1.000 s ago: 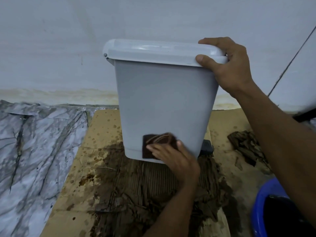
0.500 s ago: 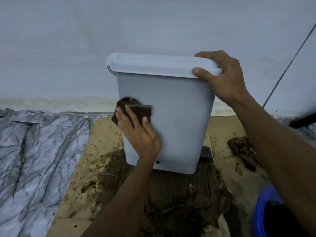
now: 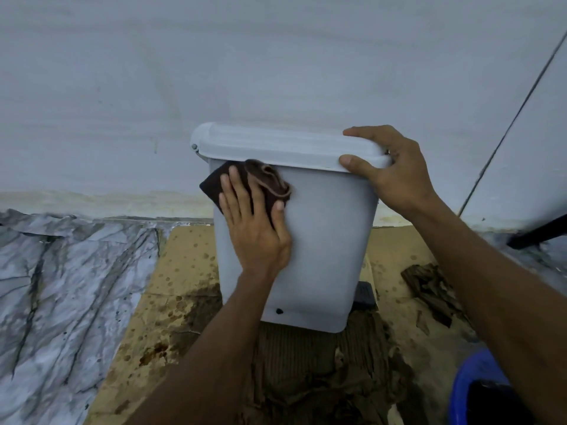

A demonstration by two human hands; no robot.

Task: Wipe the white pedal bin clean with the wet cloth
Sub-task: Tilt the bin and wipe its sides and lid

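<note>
Left hand [image 3: 254,231] flat on cloth [image 3: 270,180] against upright bin [image 3: 325,240], lid [image 3: 276,147] uppermost

dim, cool, even light is washing over the whole frame, tinting the white pedal bin [image 3: 319,256] at centre grey-blue and throwing only faint, soft-edged shadows. compression is smearing the wall [image 3: 276,56] across the upper half into flat bands, while wide-angle stretch is swelling whatever is lying along the bottom edge.

The cloth [image 3: 270,180] is pressed against the bin [image 3: 325,240] by the flat left hand [image 3: 254,222]; the lid [image 3: 276,147] is gripped by the right hand [image 3: 395,176].
</note>
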